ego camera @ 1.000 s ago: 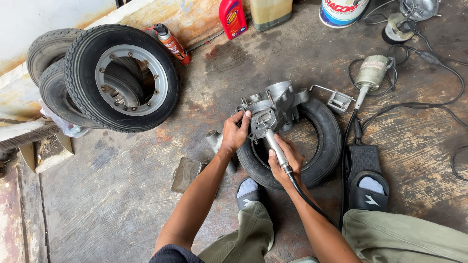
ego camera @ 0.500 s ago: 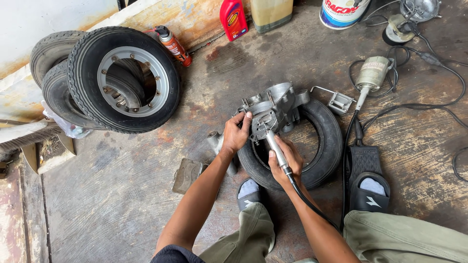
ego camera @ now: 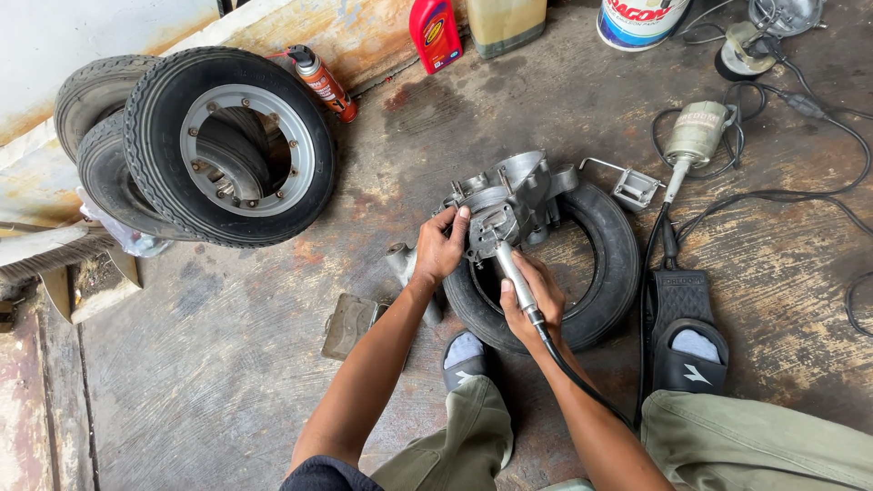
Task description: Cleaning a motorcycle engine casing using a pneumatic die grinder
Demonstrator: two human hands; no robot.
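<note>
A grey metal engine casing (ego camera: 511,198) rests on a black tyre (ego camera: 600,264) lying flat on the concrete floor. My left hand (ego camera: 441,247) grips the casing's left side. My right hand (ego camera: 532,295) holds a slim metal rotary-tool handpiece (ego camera: 512,275), its tip against the casing. A black flexible shaft (ego camera: 582,386) runs back from the handpiece past my right forearm.
Stacked tyres with a grey rim (ego camera: 232,145) lean at the left wall. A spray can (ego camera: 320,82), red bottle (ego camera: 435,33), jug (ego camera: 506,23) and tin (ego camera: 641,20) stand at the back. A motor unit (ego camera: 696,135), cables, a metal bracket (ego camera: 629,186) and my sandalled feet (ego camera: 691,345) lie right.
The view has shifted slightly. Both hands stay on the casing and the handpiece, with hardly any movement.
</note>
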